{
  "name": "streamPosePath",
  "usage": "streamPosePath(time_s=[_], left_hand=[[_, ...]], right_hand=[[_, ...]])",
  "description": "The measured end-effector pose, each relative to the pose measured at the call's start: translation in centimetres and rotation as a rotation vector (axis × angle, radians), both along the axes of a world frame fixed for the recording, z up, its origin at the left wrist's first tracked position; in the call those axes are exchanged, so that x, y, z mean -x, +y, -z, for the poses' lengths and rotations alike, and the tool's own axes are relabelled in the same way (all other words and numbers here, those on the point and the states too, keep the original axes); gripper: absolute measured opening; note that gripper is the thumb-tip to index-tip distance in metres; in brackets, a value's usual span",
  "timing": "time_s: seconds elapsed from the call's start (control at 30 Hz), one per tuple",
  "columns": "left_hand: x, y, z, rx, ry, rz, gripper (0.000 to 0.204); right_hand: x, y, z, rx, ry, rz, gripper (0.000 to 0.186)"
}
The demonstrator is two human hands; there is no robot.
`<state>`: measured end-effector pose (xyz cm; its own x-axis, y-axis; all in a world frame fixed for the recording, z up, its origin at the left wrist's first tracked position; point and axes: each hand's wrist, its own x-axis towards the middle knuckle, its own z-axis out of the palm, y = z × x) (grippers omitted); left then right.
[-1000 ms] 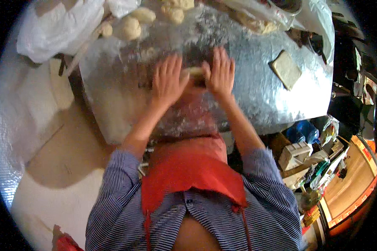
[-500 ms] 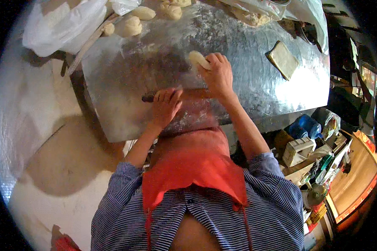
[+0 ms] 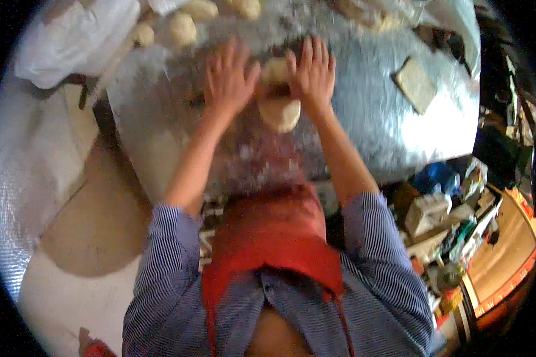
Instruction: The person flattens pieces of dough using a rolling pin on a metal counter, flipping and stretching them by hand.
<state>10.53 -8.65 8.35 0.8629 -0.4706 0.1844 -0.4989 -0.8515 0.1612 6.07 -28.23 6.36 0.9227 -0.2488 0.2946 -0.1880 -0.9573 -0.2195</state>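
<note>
A flattened piece of pale dough [image 3: 281, 116] lies on the floury metal table [image 3: 363, 113], in front of me. A dark rolling pin [image 3: 272, 90] crosses over the dough, which shows on both its near and far sides. My left hand [image 3: 227, 82], smeared by motion, lies flat over the pin's left part with its fingers stretched forward. Over the right part rests my right hand [image 3: 314, 77], palm down, fingers straight and apart. Both palms press on the pin without wrapping round it. Most of the pin is hidden beneath the hands.
Dough balls [image 3: 183, 30] sit at the far left beside a white plastic bag [image 3: 80, 41] and a long stick [image 3: 110, 70]. A squarish flat pad [image 3: 415, 85] lies on the right. More dough [image 3: 381, 21] is at the far edge. Boxes [image 3: 427, 214] stand below right.
Both hands have moved forward and opened flat over the rolling pin. The dough, earlier held in my right hand, now lies under the pin. The pin has moved away from me.
</note>
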Motion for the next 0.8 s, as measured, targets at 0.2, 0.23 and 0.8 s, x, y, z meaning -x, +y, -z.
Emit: streamPosePath(time_s=[0.2,0.23,0.8], left_hand=[[6.7,3.7,-0.2,0.072,0.203,0.132,0.061],[5.8,3.3,0.1,0.073,0.183,0.151,0.061],[-8.2,-1.9,1.2,0.127,-0.059,0.123,0.052]], right_hand=[[9.6,1.7,-0.3,-0.145,0.108,-0.215,0.057],[8.4,1.2,-0.4,-0.128,0.096,-0.190,0.056],[-6.0,-2.6,-0.2,-0.083,-0.136,-0.027,0.055]])
